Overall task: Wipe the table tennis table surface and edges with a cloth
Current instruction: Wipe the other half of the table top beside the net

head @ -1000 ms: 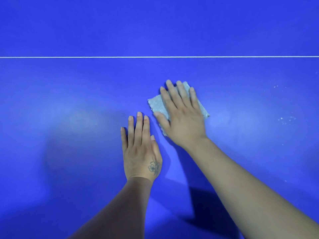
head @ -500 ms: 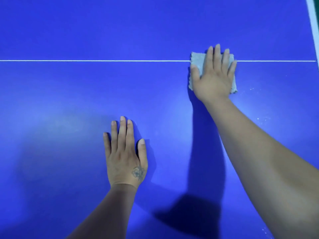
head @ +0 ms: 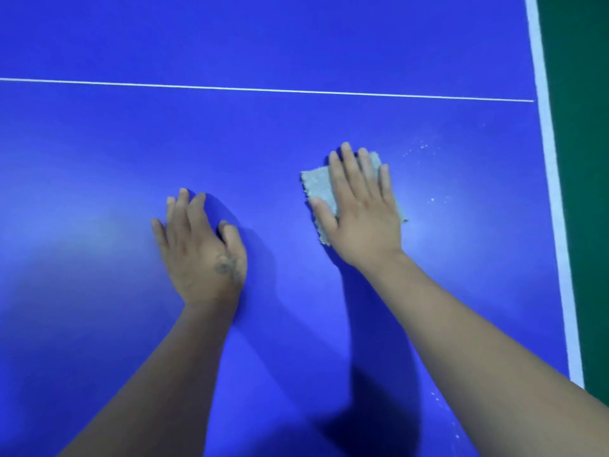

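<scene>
A blue table tennis table [head: 99,159] fills the view, crossed by a thin white centre line [head: 263,90]. My right hand [head: 361,209] presses flat, fingers straight, on a small grey cloth [head: 318,184] lying on the surface right of centre. Most of the cloth is hidden under the palm; its left part and a right corner show. My left hand [head: 201,249] rests flat on the bare table to the left of the cloth, a small tattoo near the thumb base.
The table's right edge carries a white border stripe [head: 548,159], with green floor [head: 580,159] beyond it. White specks of dust [head: 423,147] lie on the surface just right of the cloth, more near the right forearm.
My right hand has pulled the cloth back from the white centre line toward me. The view has shifted right, showing more of the table's right edge. My left hand stays planted.
</scene>
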`<state>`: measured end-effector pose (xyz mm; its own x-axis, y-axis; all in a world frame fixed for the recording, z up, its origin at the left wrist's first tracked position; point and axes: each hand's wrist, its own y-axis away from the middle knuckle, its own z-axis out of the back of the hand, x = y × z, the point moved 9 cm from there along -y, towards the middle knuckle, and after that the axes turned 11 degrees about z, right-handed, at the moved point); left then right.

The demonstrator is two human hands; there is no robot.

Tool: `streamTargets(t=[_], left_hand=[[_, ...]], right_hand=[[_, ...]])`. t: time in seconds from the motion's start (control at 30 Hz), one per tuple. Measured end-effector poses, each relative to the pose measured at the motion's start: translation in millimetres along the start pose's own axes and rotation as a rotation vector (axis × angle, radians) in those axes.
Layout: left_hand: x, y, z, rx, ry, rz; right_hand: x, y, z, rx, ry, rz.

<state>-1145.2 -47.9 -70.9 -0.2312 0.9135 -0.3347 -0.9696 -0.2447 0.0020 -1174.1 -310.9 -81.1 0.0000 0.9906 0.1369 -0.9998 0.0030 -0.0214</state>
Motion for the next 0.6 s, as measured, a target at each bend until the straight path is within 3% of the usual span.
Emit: streamTargets(t=[0.07,0.17,0.33,0.6], left_hand=[[-34,14,-10,0.027,-0.008,-0.017],[-75,45,-30,0.049,-0.103,-0.179],[-73,45,-34,0.013,-0.172,-0.188],[-74,45,-36,-0.025,-0.192,-0.195]], right_hand=[[-30,9,4,-0.005,0.016,-0.072],[-75,-5,9,-0.004,0.005,-0.208],[-108,-66,9,-0.017,-0.018,-0.339],[-35,-110,2,-0.017,-0.032,-0.159]])
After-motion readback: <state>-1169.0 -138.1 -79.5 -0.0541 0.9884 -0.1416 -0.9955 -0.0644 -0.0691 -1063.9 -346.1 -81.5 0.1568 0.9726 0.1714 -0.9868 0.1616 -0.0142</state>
